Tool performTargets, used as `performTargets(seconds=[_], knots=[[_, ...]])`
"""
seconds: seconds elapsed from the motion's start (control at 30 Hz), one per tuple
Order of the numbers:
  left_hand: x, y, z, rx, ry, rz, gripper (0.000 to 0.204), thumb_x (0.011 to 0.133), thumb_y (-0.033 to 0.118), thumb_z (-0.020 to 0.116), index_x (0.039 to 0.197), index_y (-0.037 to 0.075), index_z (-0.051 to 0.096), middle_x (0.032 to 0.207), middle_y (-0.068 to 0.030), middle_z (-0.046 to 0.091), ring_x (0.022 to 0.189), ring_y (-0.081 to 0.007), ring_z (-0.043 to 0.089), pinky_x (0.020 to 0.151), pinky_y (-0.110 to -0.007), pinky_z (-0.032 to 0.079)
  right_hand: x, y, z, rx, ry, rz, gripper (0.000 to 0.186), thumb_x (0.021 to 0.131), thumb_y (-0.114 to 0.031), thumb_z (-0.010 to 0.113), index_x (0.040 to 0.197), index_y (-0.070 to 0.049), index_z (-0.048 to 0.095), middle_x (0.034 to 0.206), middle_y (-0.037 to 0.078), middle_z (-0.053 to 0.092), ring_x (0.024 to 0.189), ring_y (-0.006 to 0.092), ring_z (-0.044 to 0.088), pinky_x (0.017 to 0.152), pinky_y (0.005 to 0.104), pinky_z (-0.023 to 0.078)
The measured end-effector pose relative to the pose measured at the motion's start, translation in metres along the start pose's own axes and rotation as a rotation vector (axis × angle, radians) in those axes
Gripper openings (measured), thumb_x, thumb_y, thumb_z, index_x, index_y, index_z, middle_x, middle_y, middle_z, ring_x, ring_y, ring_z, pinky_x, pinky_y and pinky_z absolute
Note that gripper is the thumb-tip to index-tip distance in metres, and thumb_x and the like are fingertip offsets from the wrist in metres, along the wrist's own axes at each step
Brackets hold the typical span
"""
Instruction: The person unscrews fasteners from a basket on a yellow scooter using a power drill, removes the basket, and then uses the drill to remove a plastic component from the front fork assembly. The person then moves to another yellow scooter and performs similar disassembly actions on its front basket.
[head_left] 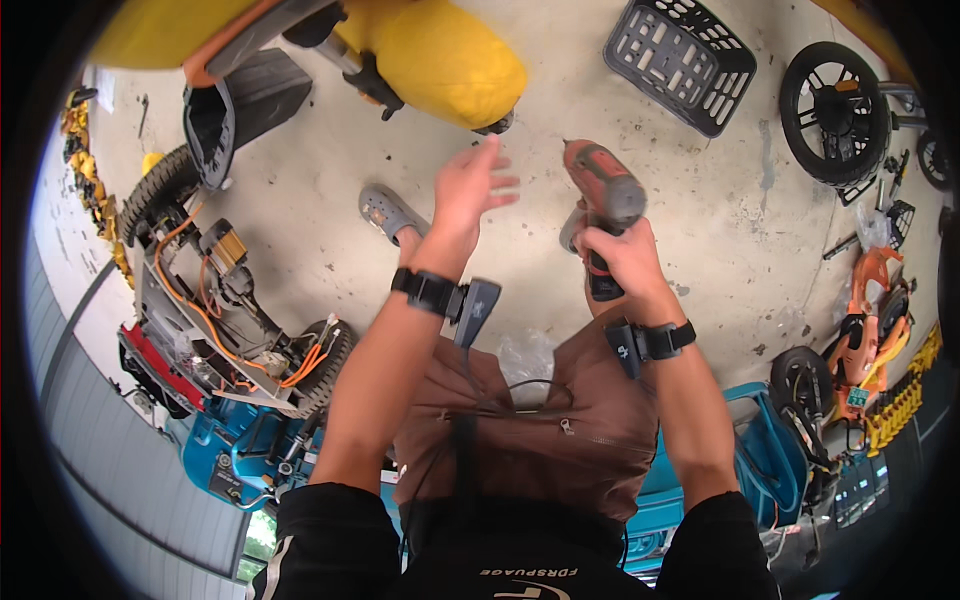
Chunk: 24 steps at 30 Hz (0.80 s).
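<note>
My right hand [628, 258] is wrapped round the grip of a red and dark cordless drill [602, 182], whose tip points away from me and slightly left. My left hand [472, 195] is raised with its fingers apart and nothing in it; motion blurs it a little. Just beyond its fingertips is the rounded end of a yellow vehicle part [450, 65], with a small dark piece at its lower tip. A gap shows between the left hand and the drill.
A black plastic basket [682, 62] lies at the far right, beside a black spoked wheel [835, 113]. On the left stands a stripped scooter frame [235, 290] with orange cables. Orange scooter parts [868, 330] are at right. Blue body panels [770, 440] lie behind my legs.
</note>
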<state>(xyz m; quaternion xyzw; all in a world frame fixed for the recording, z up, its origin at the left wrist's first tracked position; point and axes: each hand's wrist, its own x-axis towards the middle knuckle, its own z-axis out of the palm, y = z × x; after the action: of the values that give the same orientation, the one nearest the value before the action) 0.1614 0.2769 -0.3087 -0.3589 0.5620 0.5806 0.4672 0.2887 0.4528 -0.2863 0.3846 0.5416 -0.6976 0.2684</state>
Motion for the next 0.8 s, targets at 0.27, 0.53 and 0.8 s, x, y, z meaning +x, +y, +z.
performTargets(seconds=[0.27, 0.53, 0.8], knots=[[0.055, -0.008, 0.007, -1.091, 0.053, 0.117, 0.081, 0.076, 0.04, 0.076, 0.136, 0.002, 0.038, 0.138, -0.0098, 0.044, 0.129, -0.0257, 0.042, 0.111, -0.045, 0.033, -0.046, 0.033, -0.061, 0.464, 0.162, 0.089, 0.037, 0.074, 0.002, 0.055, 0.112, 0.001, 0.055, 0.088, 0.008, 0.06, 0.065, 0.0149, 0.059, 0.058, 0.029, 0.049], [0.026, 0.019, -0.112, -0.383, 0.05, 0.288, 0.061, 0.09, 0.044, 0.058, 0.132, 0.002, 0.044, 0.136, -0.0119, 0.049, 0.125, -0.0244, 0.048, 0.109, -0.041, 0.039, -0.07, 0.062, -0.036, 0.525, 0.001, 0.096, 0.047, 0.072, 0.003, 0.056, 0.119, 0.003, 0.052, 0.087, 0.008, 0.059, 0.068, 0.0152, 0.058, 0.062, 0.0283, 0.048], [0.018, 0.117, -0.245, -0.009, -0.002, 0.122, 0.043, 0.098, 0.045, 0.044, 0.116, 0.008, 0.059, 0.109, -0.0015, 0.066, 0.106, -0.0188, 0.06, 0.091, -0.035, 0.047, -0.032, 0.034, 0.048, 0.654, -0.199, 0.019, 0.035, 0.078, -0.006, 0.058, 0.112, 0.001, 0.056, 0.087, 0.007, 0.06, 0.068, 0.0143, 0.059, 0.062, 0.0268, 0.047]])
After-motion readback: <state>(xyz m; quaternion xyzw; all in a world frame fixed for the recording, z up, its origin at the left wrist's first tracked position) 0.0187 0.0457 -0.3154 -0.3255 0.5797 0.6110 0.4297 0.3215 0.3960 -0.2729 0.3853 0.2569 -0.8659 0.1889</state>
